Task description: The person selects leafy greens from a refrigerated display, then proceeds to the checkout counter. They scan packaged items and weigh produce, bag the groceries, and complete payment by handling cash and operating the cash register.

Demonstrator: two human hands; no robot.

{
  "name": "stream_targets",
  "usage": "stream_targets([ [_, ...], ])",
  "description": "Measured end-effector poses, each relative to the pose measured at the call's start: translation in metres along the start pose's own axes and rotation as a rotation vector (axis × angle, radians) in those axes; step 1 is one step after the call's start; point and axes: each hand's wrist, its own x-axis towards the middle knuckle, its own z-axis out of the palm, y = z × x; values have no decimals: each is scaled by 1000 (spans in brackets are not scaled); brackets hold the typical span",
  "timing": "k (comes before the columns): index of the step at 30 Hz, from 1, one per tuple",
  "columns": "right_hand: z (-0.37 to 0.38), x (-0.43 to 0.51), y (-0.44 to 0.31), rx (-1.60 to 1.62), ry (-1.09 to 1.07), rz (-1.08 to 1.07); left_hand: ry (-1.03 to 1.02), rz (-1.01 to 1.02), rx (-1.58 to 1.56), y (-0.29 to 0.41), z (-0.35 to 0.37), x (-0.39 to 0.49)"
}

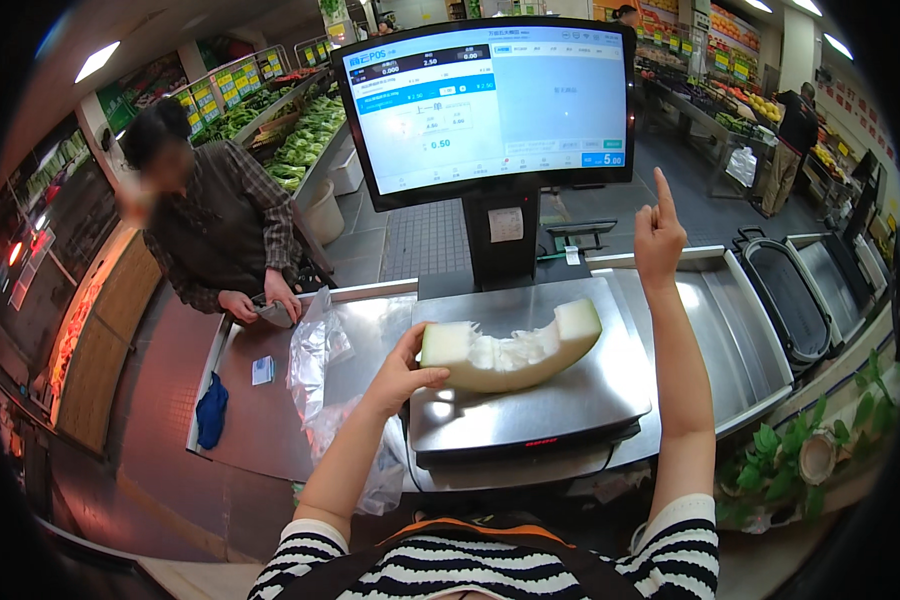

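Observation:
My left hand [407,373] grips the left end of a cut piece of winter melon [525,367], its thumb on the near side. White flesh with a hollowed middle shows on top, and pale green rind curves below. The melon is over the steel platform of a weighing scale [465,427]; I cannot tell whether it rests fully on it. My right hand [660,244] is raised empty near the lower right corner of a point-of-sale screen [555,112]. Its index finger points up, with the other fingers curled.
Across the counter a person [225,217] holds a small grey pouch [276,313]. Clear plastic bags [311,360], a blue cloth [212,412] and a small printed packet [263,370] lie on the left. Shopping baskets [787,300] stand right, above leafy plants [776,457]. Vegetable shelves [307,142] line the back.

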Motion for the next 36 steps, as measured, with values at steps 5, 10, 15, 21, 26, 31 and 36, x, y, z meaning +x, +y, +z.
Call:
stream_targets([
  [5,-4,5,-17,43,-24,-24,297,255,297,5,-35,-35],
  [10,-10,15,-42,110,-28,-56,725,254,794,-36,-98,-83],
  [15,-4,21,-67,149,-56,-78,915,261,1196,-93,-118,-133],
  [21,15,31,-79,188,-66,-162,1108,352,1057,-125,-99,-170],
  [26,35,43,-82,171,-109,-183,1331,304,913,-146,-114,-205],
  [31,57,52,-85,93,-125,-236,1687,159,593,-198,-153,-247],
  [36,75,56,-90,-64,-197,-291,2022,-329,631,-264,-150,-314],
])
